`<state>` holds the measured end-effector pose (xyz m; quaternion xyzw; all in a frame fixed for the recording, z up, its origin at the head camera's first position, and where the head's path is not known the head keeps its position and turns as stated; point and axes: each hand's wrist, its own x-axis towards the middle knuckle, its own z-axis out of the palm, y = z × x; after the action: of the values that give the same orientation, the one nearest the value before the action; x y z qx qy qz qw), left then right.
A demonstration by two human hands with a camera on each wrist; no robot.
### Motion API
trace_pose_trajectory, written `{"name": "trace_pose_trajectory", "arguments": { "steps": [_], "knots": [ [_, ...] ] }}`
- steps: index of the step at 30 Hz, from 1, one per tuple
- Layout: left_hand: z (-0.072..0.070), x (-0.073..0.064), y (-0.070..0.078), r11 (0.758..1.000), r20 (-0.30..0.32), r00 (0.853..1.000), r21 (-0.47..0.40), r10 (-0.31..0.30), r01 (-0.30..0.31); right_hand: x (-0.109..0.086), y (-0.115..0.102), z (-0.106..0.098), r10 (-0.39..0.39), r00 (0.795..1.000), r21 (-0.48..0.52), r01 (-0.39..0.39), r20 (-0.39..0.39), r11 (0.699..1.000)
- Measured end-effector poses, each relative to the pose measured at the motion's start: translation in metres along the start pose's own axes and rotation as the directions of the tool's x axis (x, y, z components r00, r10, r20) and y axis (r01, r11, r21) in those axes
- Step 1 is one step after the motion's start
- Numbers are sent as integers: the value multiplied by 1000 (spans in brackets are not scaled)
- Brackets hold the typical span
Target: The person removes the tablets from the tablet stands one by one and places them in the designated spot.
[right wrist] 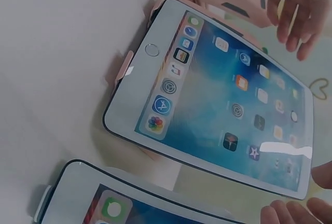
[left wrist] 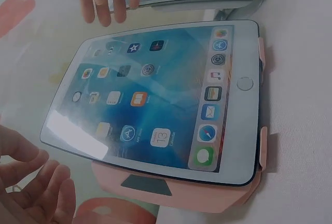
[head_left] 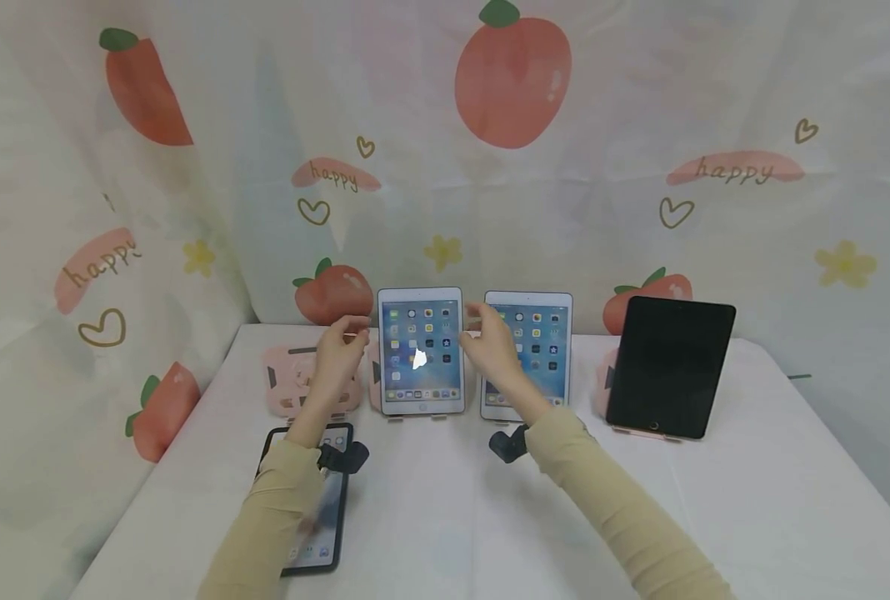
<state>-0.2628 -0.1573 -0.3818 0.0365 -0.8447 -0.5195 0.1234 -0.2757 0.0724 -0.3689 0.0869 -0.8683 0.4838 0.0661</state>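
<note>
A white tablet (head_left: 433, 325) with a lit home screen leans on a pink stand (left wrist: 207, 200) between my two hands. My left hand (head_left: 340, 354) hovers off its left edge, fingers loosely bent and holding nothing. Off the opposite edge, my right hand (head_left: 493, 346) has its thumb and fingers spread apart, in front of a second white tablet (head_left: 553, 333). In the right wrist view, the right thumb (right wrist: 322, 175) lies very close to the tablet's upper corner; contact cannot be told. The left wrist view shows a small gap between the left fingertips (left wrist: 57, 182) and the tablet.
Left of the tablets stands a bare pink stand (head_left: 280, 383). A dark-framed tablet (head_left: 332, 517) lies flat under my left forearm. On the right, a black-screened tablet (head_left: 670, 367) leans on another stand. A fruit-print cloth (head_left: 415, 208) hangs behind the white table (head_left: 430, 508).
</note>
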Motion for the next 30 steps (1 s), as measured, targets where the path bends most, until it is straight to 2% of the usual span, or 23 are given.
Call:
{"name": "trace_pose_trajectory", "arguments": {
  "steps": [8,14,24,30],
  "knots": [
    [6,18,1,999,11,1000,41,23,-23,12,-6,-1,21,999,-74,-18,39,997],
    [8,25,2,998,27,999,41,37,-38,21,-7,0,7,998,-156,2,56,988],
    [18,38,0,999,23,999,-44,23,-22,29,-9,3,3,999,-179,4,41,984],
    [22,41,-2,998,5,1000,-65,-4,4,31,-7,5,0,1000,-177,5,25,984]
  ]
}}
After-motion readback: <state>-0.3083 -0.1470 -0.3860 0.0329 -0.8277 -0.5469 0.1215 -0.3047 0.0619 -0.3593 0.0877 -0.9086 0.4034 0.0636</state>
